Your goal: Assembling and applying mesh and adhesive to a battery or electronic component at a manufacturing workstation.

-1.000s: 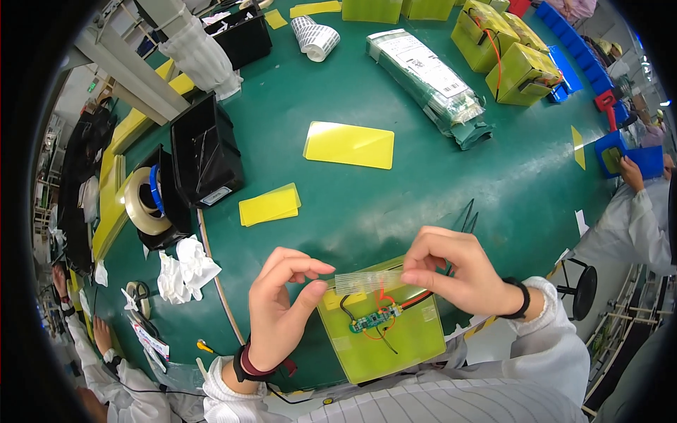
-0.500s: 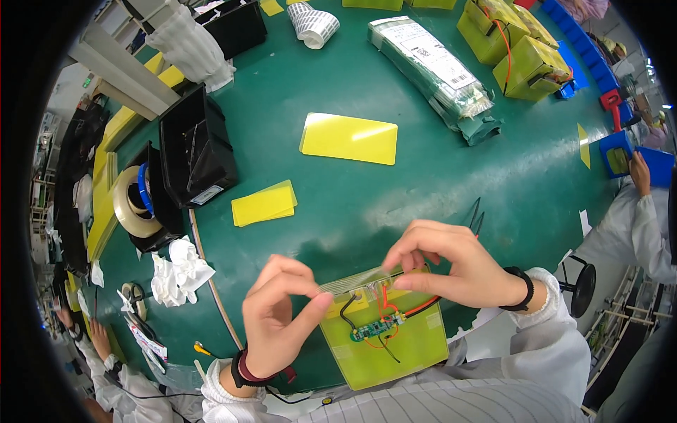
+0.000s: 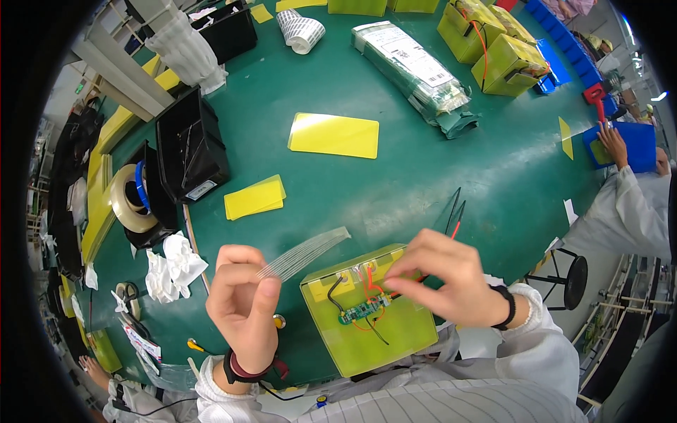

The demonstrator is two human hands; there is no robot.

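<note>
My left hand (image 3: 243,310) pinches one end of a clear striped tape strip (image 3: 307,252) between thumb and fingers. The strip's other end is free, curving up above the table. Below me a flat yellow-green battery pack (image 3: 384,342) carries a small green circuit board (image 3: 363,310) with red and black wires. My right hand (image 3: 448,278) is over the pack's right upper corner. Its thumb and index finger come together beside the red wire (image 3: 371,276); what they hold, if anything, cannot be made out.
Yellow sheets (image 3: 333,135) and smaller yellow cards (image 3: 255,198) lie on the green table. Black bins (image 3: 190,151), tape rolls (image 3: 130,197) and crumpled white paper (image 3: 176,268) are at left. A wrapped packet (image 3: 412,70) and battery packs (image 3: 511,67) stand far right, near a co-worker's hand (image 3: 613,144).
The tape strip has left my right hand and swung up and left with my left hand. My right hand has moved slightly down the pack's edge. The view has shifted a little.
</note>
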